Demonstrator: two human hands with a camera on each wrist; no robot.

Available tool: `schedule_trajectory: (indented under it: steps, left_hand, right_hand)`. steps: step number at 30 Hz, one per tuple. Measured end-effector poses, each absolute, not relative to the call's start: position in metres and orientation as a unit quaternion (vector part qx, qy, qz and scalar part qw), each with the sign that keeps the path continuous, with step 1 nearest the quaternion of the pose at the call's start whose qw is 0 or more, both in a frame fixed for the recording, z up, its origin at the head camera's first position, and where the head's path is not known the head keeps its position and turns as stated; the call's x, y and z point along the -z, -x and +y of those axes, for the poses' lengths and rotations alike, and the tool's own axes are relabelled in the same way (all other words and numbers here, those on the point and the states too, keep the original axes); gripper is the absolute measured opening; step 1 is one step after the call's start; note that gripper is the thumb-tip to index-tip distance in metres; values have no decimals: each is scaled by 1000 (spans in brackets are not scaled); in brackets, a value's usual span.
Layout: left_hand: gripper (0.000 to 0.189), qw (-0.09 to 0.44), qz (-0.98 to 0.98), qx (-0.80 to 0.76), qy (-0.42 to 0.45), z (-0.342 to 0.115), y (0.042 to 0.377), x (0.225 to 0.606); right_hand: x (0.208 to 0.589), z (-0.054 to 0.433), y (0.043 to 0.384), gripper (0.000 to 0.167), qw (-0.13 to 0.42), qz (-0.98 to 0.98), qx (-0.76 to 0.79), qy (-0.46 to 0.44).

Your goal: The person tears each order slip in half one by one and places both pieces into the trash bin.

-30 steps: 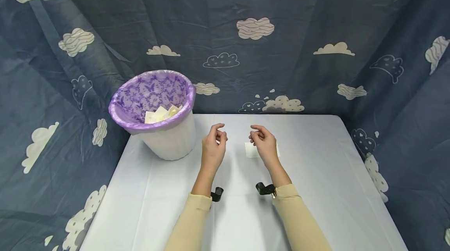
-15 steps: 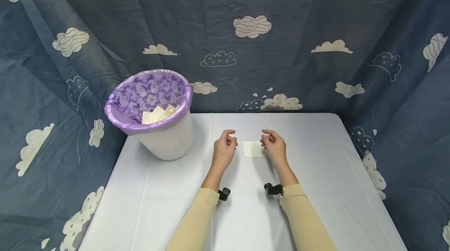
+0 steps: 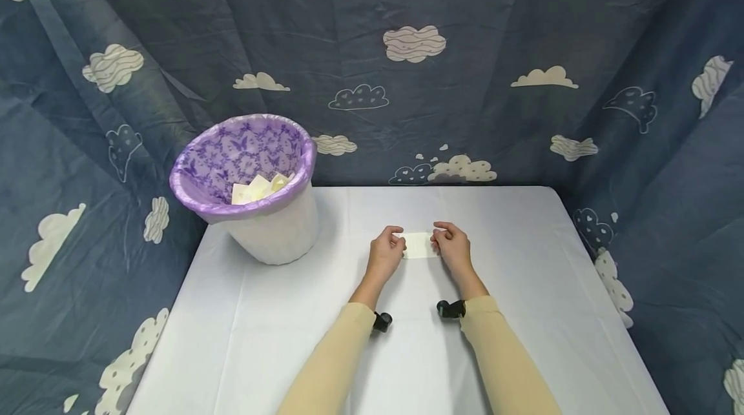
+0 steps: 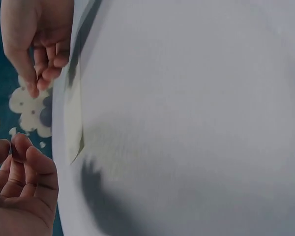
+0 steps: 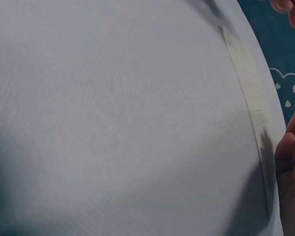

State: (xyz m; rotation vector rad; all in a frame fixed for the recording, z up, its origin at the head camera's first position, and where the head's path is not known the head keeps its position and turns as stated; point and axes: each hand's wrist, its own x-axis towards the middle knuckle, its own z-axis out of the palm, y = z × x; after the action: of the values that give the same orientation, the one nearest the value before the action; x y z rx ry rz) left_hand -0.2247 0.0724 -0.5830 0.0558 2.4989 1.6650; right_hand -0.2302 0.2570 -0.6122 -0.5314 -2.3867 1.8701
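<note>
A pale yellow rectangular piece of paper lies flat toward the back of the white table. My left hand hovers at the paper's left end, and my right hand overlaps its right end in the head view. In the left wrist view, the fingers of my left hand are loosely bent with nothing between them, and its shadow falls apart from it on the cloth. The right hand's fingers hang loosely curled too. The right wrist view shows the paper lying beside my right hand.
On the left stands a white bin with a purple patterned liner. Several pale yellow papers lie inside it. A dark blue cloud-print curtain encloses the back and sides of the white table.
My left hand has moved right and slightly nearer, up to the paper's left end. My right hand has shifted a little right and nearer, uncovering more of the paper. The view has shifted slightly.
</note>
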Motion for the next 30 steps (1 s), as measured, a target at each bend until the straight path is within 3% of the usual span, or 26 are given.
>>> schedule_trajectory:
  steps: [10, 22, 30]
  left_hand:
    - [30, 110, 848, -519, -20, 97, 232, 599]
    - [50, 126, 867, -481, -29, 96, 232, 605]
    - [33, 123, 871, -474, -37, 97, 231, 606]
  right_hand:
    - [621, 256, 229, 31, 9, -758, -620, 203]
    - [619, 240, 223, 34, -15, -747, -635, 196]
    - [616, 235, 216, 37, -42, -757, -626, 182]
